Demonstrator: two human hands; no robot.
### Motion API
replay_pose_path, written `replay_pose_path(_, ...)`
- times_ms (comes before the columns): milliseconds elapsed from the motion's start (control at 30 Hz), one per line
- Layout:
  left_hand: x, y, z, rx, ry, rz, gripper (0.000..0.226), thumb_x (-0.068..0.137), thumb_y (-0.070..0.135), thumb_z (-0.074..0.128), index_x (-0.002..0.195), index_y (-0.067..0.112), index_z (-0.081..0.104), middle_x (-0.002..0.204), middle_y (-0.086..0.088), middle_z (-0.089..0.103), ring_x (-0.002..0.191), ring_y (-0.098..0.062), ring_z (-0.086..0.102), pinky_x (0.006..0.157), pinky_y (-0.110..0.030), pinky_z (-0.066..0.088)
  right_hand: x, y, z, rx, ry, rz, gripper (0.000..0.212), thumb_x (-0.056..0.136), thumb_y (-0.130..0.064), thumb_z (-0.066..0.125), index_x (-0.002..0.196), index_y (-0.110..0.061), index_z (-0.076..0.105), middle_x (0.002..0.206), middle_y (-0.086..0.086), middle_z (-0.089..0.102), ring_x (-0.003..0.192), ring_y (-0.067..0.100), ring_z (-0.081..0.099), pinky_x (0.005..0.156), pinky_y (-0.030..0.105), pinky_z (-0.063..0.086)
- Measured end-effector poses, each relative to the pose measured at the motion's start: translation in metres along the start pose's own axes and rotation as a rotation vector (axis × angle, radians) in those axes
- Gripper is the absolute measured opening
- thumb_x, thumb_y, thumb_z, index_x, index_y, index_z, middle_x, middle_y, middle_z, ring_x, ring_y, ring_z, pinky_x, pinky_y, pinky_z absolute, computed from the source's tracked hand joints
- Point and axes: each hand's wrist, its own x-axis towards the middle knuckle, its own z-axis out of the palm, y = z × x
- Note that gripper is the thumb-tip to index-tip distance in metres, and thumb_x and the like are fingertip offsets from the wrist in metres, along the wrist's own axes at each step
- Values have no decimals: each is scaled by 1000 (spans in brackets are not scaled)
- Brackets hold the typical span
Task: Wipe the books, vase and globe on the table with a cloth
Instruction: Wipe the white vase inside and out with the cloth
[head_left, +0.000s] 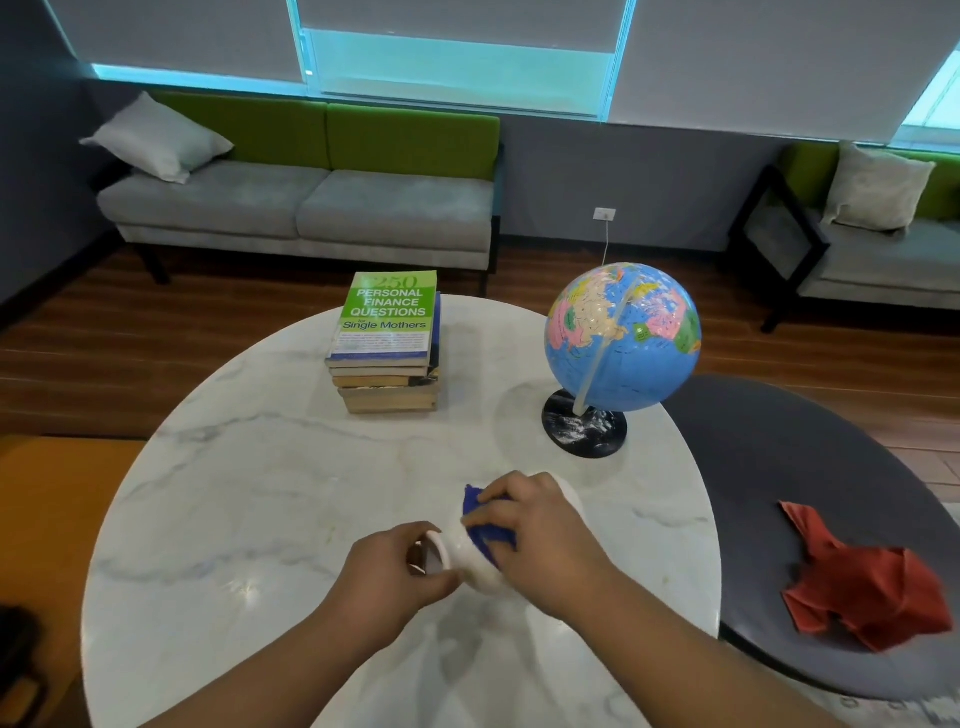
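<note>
- Left hand (395, 566) is gripping the mouth end of one white ceramic vase (467, 558), fingers curled round its rim.
- Right hand (530, 530) is pressing one crumpled blue cloth (491, 535) onto the vase body, fingers bent over the cloth and holding it.
- Vase is tilting on its side between both hands, mouth pointing left toward the left hand, over the near middle of the round white marble table (260, 467).
- One stack of books (387, 343), green-covered paperback on top, is sitting at the far side of the table, well apart from the hands; at least five books, exact count unclear.
- One blue globe on a black round base (623, 338) is standing upright at the far right, beside the stack.
- One crumpled red cloth (862, 587) is lying on the dark grey oval table (779, 441) to the right.
</note>
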Motion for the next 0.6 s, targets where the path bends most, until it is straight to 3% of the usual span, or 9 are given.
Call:
replay_pose_path(67,1,0,-1,16,4,2,23,70,28,78,90,29,68,71,3,68,58,-4,59,52,-10,40,3,13,-5,91,47,114,31,86,-13,59,109,-32,70,109,-14,53,106,12,40,93,7,26)
replay_pose_path(133,0,0,0,20,23,-11,30,70,29,78,98,29,67,73,8,66,59,4,59,52,-8,39,6,29,-8,166,111,262,29,88,-11,58,106,-29,72,102,-15,51,108,16,45,97,15,34)
replay_pose_path(233,-3,2,1,-21,38,13,52,67,26,82,109,40,56,102,18,57,72,2,64,60,-10,46,9,44,-10,171,135,389,26,90,-10,57,103,-26,72,99,-16,49,111,20,49,101,26,39)
replay_pose_path(300,-5,3,1,3,1,88,63,67,20,81,112,49,48,110,20,48,76,-3,62,67,-14,50,10,47,-10,167,138,396,25,90,-9,57,103,-25,72,100,-15,50,111,20,49,101,26,40)
replay_pose_path(467,-5,0,-2,141,13,204,50,76,16,74,105,48,48,100,20,53,90,1,56,76,-8,45,6,52,-13,167,141,406,27,92,-7,54,107,-22,71,106,-11,51,111,16,49,97,16,36)
replay_pose_path(533,-4,1,-3,146,5,193,47,75,20,76,109,44,54,99,19,55,83,-1,61,76,-8,46,5,59,-19,168,149,469,28,92,-5,52,107,-20,70,111,-5,54,109,16,53,88,8,30)
replay_pose_path(600,-5,2,-5,121,6,155,45,72,22,78,105,44,57,95,16,60,75,-2,64,70,-9,48,3,66,-27,186,114,557,30,92,-6,50,108,-22,70,116,-3,57,108,16,55,84,8,29)
